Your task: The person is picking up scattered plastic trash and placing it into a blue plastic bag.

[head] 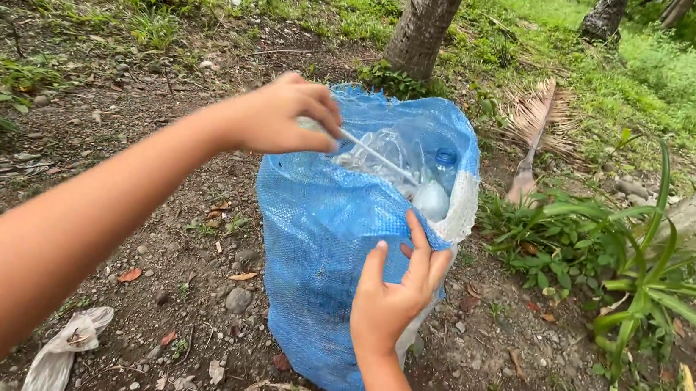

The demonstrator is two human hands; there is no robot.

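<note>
A blue woven plastic sack (322, 244) stands upright on bare, pebbly dirt ground (187, 274), its mesh-like weave crinkled and its mouth gaping open toward the camera, with a whitish inner lining showing at the right lip. Inside the mouth lie clear, crumpled plastic bottles (386, 152), one with a blue cap (446, 156), and a rounded pale bottle end near the right rim. The left hand (279, 117) hovers over the sack's left upper edge, fingers pinched closed around a thin white stick (377, 156) that slants down into the opening over the bottles. The right hand (396, 294) grips the near rim of the sack, fingers spread and curled over the fabric edge, thumb pressed on the outside, holding the mouth open. On the ground at the lower left, well apart from the sack, lies a limp, dirty white plastic wrapper (60, 355). Scattered dry leaves and small stones dot the soil around the sack's base. Behind the sack rises a rough, ringed palm trunk (426, 20), and a dried brown palm frond (533, 128) lies to the right. Long, glossy green strap-shaped leaves (655, 276) fill the right edge.
</note>
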